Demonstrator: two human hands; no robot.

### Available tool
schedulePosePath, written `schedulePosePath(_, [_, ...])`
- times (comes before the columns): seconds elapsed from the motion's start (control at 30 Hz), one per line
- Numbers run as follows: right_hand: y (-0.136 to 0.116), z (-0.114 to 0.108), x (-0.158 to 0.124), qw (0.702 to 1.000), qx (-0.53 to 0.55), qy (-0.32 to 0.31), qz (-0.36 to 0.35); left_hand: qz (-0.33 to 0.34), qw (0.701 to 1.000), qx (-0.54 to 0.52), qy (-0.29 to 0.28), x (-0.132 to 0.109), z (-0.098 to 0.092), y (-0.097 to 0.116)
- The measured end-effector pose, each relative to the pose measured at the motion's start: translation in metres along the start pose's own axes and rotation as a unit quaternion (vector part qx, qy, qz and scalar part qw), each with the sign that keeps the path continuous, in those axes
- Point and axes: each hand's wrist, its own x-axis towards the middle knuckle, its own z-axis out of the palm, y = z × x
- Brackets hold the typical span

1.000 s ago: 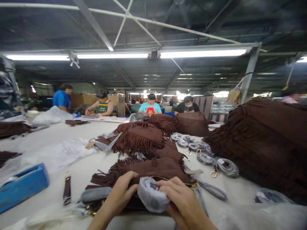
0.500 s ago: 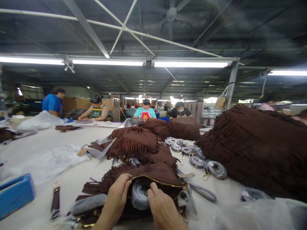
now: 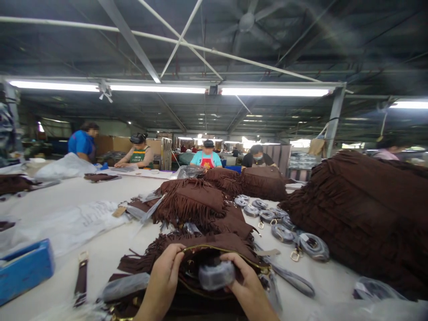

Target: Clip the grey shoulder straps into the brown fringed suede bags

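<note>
A brown fringed handbag (image 3: 224, 241) lies in front of me, its gold-zipped mouth gaping. My left hand (image 3: 163, 276) pinches the left end of the zipped edge. Between the fingers and thumb of my right hand (image 3: 248, 281) is a coiled strap in clear plastic wrap (image 3: 216, 275), held at the bag's mouth; it is slightly blurred. A plastic-wrapped handle (image 3: 125, 286) lies left of my left hand. A grey wrapped loop (image 3: 296, 281) sticks out on the bag's right side.
More fringed bags (image 3: 190, 203) lie beyond, and a large brown pile (image 3: 364, 214) rises at right. Several wrapped strap coils (image 3: 314, 246) lie between. At left are a blue holder (image 3: 26, 269), a short brown strap (image 3: 81, 278) and white plastic (image 3: 90, 223). Co-workers sit across the table.
My right hand and the wrapped strap coil have shifted right, and the coil has turned. The bag's mouth gapes wider. My left hand keeps its hold, while the whole view has swung slightly left.
</note>
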Motion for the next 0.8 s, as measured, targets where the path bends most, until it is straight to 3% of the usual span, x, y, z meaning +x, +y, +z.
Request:
schedulePosePath(0.07, [0.0, 0.001, -0.005, 0.999, 0.015, -0.045, -0.025, -0.003, 1.0, 0.001, 0.002, 0.0, 0.0, -0.001])
schedulePosePath(0.17, [0.002, -0.004, -0.004, 0.98, -0.174, -0.077, -0.061, 0.0, 1.0, 0.007, -0.002, 0.0, -0.001, -0.003])
schedulePosePath(0.27, [0.01, -0.007, 0.005, 0.902, -0.427, -0.048, -0.049, 0.017, 0.999, 0.018, -0.027, 0.0, -0.002, -0.004])
schedulePosePath(0.37, [0.017, -0.006, 0.009, 0.853, -0.521, -0.013, -0.011, 0.036, 0.997, 0.034, -0.066, 0.0, -0.002, -0.01])
schedulePosePath(0.5, [0.009, -0.02, -0.008, 0.859, -0.502, -0.039, -0.093, 0.027, 0.987, 0.078, -0.135, 0.002, -0.003, -0.025])
schedulePosePath(0.57, [0.003, -0.042, -0.016, 0.874, -0.469, 0.001, -0.127, 0.011, 0.977, 0.097, -0.19, 0.002, -0.007, -0.028])
schedulePosePath(0.63, [0.003, -0.071, -0.018, 0.883, -0.452, 0.076, -0.103, 0.0, 0.962, 0.105, -0.25, 0.002, -0.013, -0.026])
schedulePosePath(0.67, [0.006, -0.085, -0.018, 0.887, -0.446, 0.083, -0.087, -0.002, 0.956, 0.104, -0.274, 0.002, -0.018, -0.022])
schedulePosePath(0.73, [0.017, -0.107, -0.016, 0.904, -0.421, 0.037, -0.067, -0.005, 0.952, 0.099, -0.289, 0.001, -0.026, -0.008])
schedulePosePath(0.8, [0.029, -0.118, -0.016, 0.922, -0.382, -0.03, -0.063, 0.001, 0.961, 0.092, -0.261, -0.003, -0.03, 0.015])
